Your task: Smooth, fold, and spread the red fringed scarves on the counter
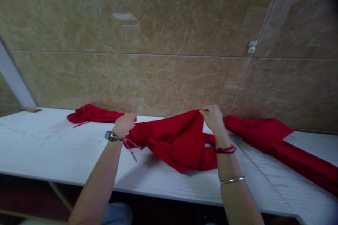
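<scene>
A red cloth (182,137) is stretched between my two hands over the white table. My left hand (126,123) is closed on its left part, with the fingers mostly turned away from view. My right hand (213,117) pinches its upper right corner between thumb and fingers, lifting that edge. The cloth's lower folds hang down to the table top, and some of it lies behind my right wrist. Left of my left hand, a bunched length of red fabric (92,114) lies along the wall; whether it joins the held cloth is hidden.
Another folded red cloth (258,133) lies at the right, running off toward the right edge. The white table (66,147) meets a brown tiled wall (171,81) at the back. A seam crosses the table right of my arm. A pale post (16,74) stands at the left.
</scene>
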The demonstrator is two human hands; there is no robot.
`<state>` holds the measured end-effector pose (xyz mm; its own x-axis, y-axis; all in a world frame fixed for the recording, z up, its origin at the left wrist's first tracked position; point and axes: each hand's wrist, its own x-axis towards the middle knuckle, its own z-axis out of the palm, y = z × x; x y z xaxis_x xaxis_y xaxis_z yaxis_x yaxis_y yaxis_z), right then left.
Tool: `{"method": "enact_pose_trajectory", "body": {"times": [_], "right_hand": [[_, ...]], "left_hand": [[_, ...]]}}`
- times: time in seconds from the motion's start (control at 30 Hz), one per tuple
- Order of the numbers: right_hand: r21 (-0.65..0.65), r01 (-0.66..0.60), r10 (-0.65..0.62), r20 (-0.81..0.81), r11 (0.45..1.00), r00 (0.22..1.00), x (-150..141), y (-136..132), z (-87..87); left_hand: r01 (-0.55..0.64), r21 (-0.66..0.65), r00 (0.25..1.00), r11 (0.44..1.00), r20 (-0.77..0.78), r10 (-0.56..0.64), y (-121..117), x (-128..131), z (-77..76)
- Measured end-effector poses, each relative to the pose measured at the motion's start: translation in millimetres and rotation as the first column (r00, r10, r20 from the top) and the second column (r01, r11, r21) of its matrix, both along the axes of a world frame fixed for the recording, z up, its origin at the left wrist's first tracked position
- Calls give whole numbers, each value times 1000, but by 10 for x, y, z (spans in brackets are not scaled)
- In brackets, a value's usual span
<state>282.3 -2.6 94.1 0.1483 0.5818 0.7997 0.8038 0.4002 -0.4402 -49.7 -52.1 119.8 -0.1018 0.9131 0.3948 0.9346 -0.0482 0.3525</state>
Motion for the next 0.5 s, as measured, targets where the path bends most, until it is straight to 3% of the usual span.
{"method": "enact_pose_trajectory", "body": {"times": [0.1, 0.2, 0.33, 0.5], "right_hand": [[-10, -113, 113, 37, 994, 993, -126, -64, 36], [-1, -288, 287, 57, 958, 956, -290, -211, 149], [4, -466, 462, 127, 885, 878, -499, -412, 264], [-25, -522, 517, 192, 853, 834, -580, -506, 293]], "left_hand": [[-20, -149, 986, 989, -168, -5, 85, 52, -67], [222, -42, 966, 974, -128, -226, 11, 257, 45], [540, 138, 815, 830, 161, -557, -99, 631, 145], [714, 191, 589, 674, 357, -725, -67, 875, 57]]}}
